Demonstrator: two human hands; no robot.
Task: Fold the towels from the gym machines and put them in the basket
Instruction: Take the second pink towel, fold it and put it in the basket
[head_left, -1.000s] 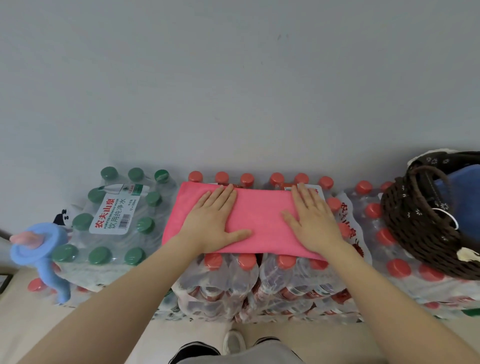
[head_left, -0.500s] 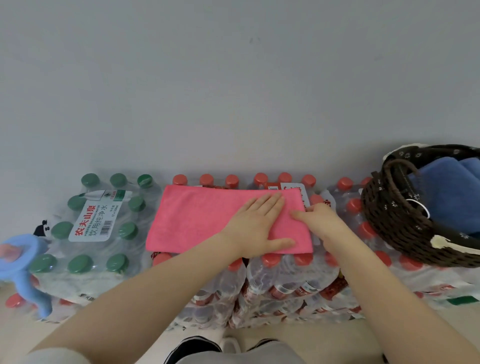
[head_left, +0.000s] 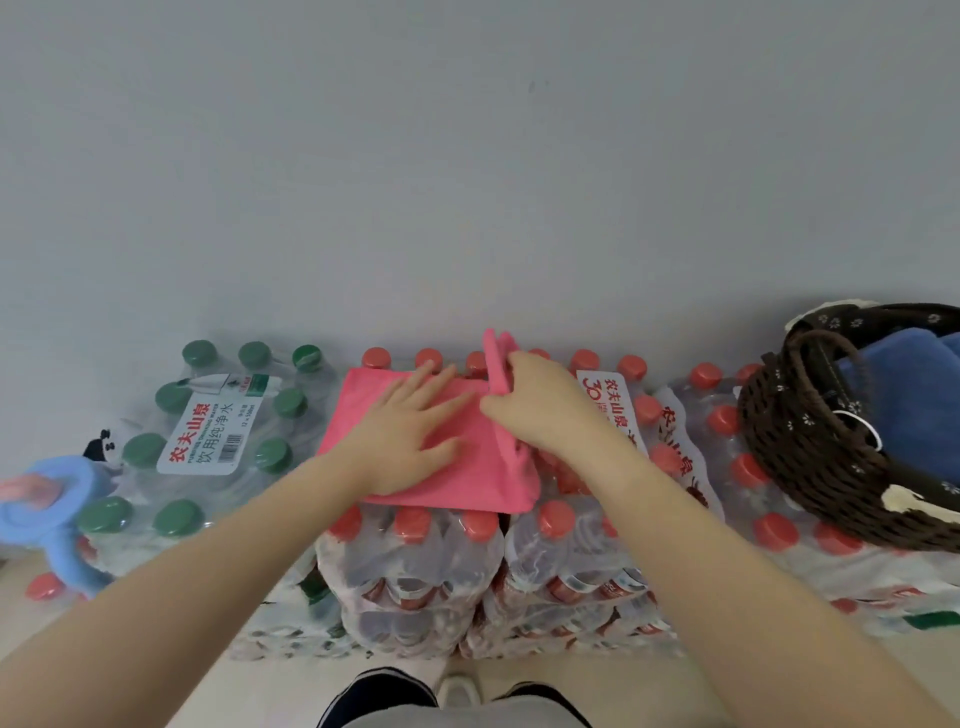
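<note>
Left hand (head_left: 410, 439) lies flat, fingers straight, pressing the pink towel (head_left: 483, 483) onto the bottle packs (head_left: 415, 551). Right hand (head_left: 545, 410) grips the towel's raised right edge.

Pink towels: one pink towel (head_left: 470, 483) is lying at centre frame.
Blue towels: two blue towels (head_left: 904, 395) are showing in the basket.
Baskets: one brown woven basket (head_left: 795, 441) is sitting at the right edge.
Hands: two are showing, the left hand (head_left: 410, 441) and the right hand (head_left: 545, 410).
Green-capped bottles: about eleven green caps (head_left: 200, 353) are showing at left.
Red-capped bottles: too many red caps (head_left: 553, 519) are hidden to count.
</note>
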